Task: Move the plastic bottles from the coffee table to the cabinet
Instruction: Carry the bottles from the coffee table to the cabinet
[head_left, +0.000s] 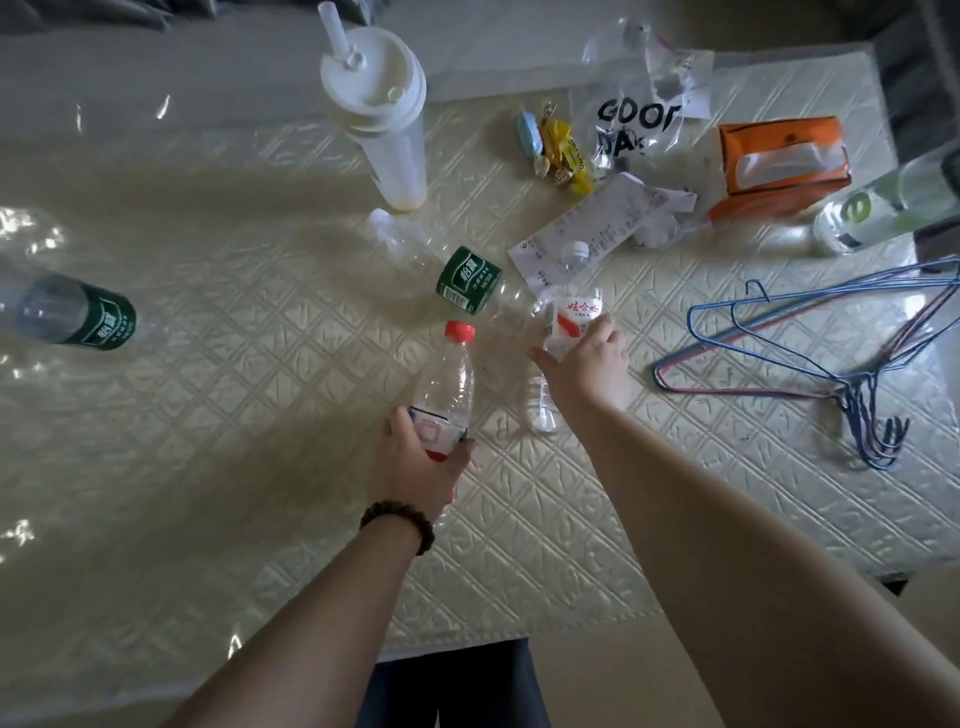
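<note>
On the cream quilted coffee table (260, 441), my left hand (421, 462) is shut on a clear red-capped bottle (449, 379), gripping it at its label with the cap pointing away from me. My right hand (589, 364) lies over the middle of a white-capped bottle (571, 306) with a red and white label, thumb on its left and fingers curled on its right. That bottle lies on the table. A clear green-label bottle (467, 280) lies just beyond both hands. A second green-label bottle (78, 317) lies at the far left.
A tall white tumbler with a straw (374, 119) stands at the back. Candy (561, 150), a printed plastic bag (639, 119), a receipt (597, 228), an orange tissue box (779, 161) and another clear bottle (872, 208) sit at the back right. Wire hangers (831, 353) lie right.
</note>
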